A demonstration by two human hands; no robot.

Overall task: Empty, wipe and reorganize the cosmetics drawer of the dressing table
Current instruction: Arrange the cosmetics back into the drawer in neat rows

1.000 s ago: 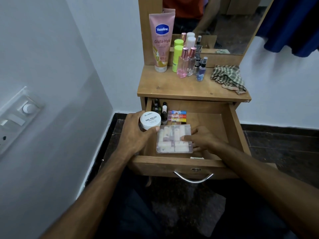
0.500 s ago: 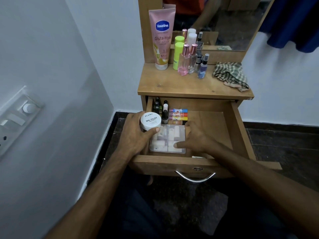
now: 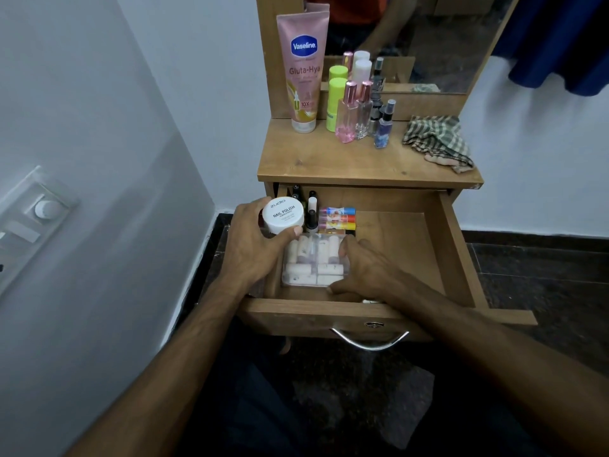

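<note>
The drawer point(image 3: 458, 258) of the wooden dressing table point(image 3: 362, 166) stands pulled out at the centre of the frame, its metal handle point(image 3: 369, 341) at the lower edge of the front panel. The left hand point(image 3: 250, 249) sits at the drawer's left side, fingers and thumb curled round a white round jar point(image 3: 283, 219) whose lid reads "NAIL POLISH"; the jar is held above the drawer's left rear corner. The right hand point(image 3: 362, 268) lies inside the drawer, fingers spread and wrapped against the right edge of a clear plastic box point(image 3: 313, 262) of small white tubes, thumb at its near right corner; the box rests on the drawer floor in the left front part. Behind the box, toward the back of the drawer, lie a few brightly coloured tubes point(image 3: 336, 219) stacked side by side, and to their left stand several small dark bottles point(image 3: 311, 209). The right half of the drawer floor shows bare wood. On the tabletop in the upper centre stands a pink Vaseline tube point(image 3: 303, 70) upright against the mirror point(image 3: 428, 44), with a green stick point(image 3: 336, 103), two pink-capped perfume bottles point(image 3: 352, 110) and a small blue spray bottle point(image 3: 384, 127) just to its right. A crumpled checked cloth point(image 3: 435, 140) lies at the tabletop's right end.
</note>
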